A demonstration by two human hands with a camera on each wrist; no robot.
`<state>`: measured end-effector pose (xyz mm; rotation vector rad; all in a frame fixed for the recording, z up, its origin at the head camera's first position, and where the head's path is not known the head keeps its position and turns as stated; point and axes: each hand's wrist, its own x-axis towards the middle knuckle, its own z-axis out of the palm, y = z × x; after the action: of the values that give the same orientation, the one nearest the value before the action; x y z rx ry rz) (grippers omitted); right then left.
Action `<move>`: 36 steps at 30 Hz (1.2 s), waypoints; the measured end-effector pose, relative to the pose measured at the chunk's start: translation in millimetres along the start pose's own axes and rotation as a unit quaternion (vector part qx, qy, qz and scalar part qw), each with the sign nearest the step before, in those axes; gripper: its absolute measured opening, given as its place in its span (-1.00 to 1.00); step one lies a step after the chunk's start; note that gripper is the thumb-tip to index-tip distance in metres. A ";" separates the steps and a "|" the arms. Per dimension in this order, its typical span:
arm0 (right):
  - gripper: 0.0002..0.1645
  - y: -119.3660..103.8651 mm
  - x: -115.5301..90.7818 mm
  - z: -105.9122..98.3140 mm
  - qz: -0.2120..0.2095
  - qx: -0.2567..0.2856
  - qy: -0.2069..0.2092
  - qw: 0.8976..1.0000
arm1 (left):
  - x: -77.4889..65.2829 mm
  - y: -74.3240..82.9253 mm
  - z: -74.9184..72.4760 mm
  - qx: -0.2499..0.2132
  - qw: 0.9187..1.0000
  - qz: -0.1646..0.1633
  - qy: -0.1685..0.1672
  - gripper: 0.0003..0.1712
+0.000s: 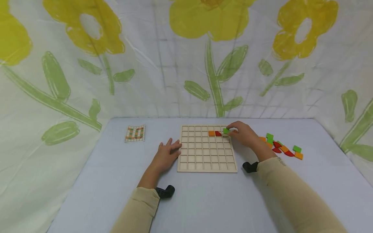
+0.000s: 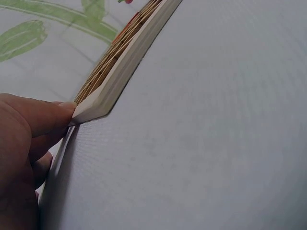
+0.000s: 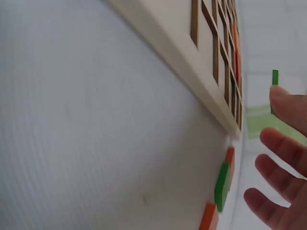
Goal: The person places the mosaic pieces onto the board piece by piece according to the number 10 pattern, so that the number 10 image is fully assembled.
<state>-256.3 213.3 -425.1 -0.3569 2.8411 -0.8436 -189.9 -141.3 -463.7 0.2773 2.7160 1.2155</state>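
A wooden grid board [image 1: 207, 158] lies flat in the middle of the table. In its second row from the back sit an orange square tile [image 1: 211, 133] and, just right of it, a red quarter-round tile [image 1: 218, 133]. My right hand [image 1: 244, 134] pinches a green square tile [image 1: 226, 130] over the board's back right corner; in the right wrist view this green tile [image 3: 275, 77] is seen edge-on, above the board. My left hand [image 1: 166, 156] rests at the board's left edge, its fingertips touching the rim, fingers spread. The left wrist view shows those fingers [image 2: 48, 115] against the board's corner.
Several loose green, orange and red tiles [image 1: 283, 149] lie scattered right of the board, partly behind my right wrist. A small printed card with a coloured grid pattern [image 1: 135, 133] lies at the back left. A flower-painted cloth [image 1: 145, 87] hangs behind the table.
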 end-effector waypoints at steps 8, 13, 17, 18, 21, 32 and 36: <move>-0.62 -17.0 3.6 18.5 -0.053 -0.048 -0.027 0.997 | -0.4 0.2 0.7 -0.003 1.000 0.000 -0.001 -0.55; -0.63 -21.1 0.8 19.8 -0.042 -0.050 -0.030 0.997 | 0.5 -0.6 1.2 -0.001 1.000 0.003 0.001 -0.56; -0.67 -21.2 0.0 19.6 -0.027 -0.053 -0.020 0.998 | 0.9 -0.8 1.2 -0.002 1.000 0.005 0.000 -0.55; -0.68 -21.1 0.0 19.6 -0.024 -0.052 -0.020 0.998 | 0.8 -1.0 1.2 -0.002 1.000 0.005 0.000 -0.56; -0.69 -21.5 0.7 20.1 -0.025 -0.054 -0.022 0.998 | 0.7 -1.7 1.2 -0.002 1.000 0.005 0.000 -0.56; -0.58 -11.1 -4.5 3.4 0.036 0.003 0.020 0.999 | 0.6 -1.7 1.3 0.000 1.000 0.004 0.002 -0.55; -0.46 2.1 -8.7 -10.6 0.095 0.066 0.049 0.992 | 0.4 -2.1 0.7 0.003 1.000 0.003 0.002 -0.55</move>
<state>-250.5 222.8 -416.8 -0.0268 2.8285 -1.0267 -190.3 -142.1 -465.8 0.2831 2.7240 1.2116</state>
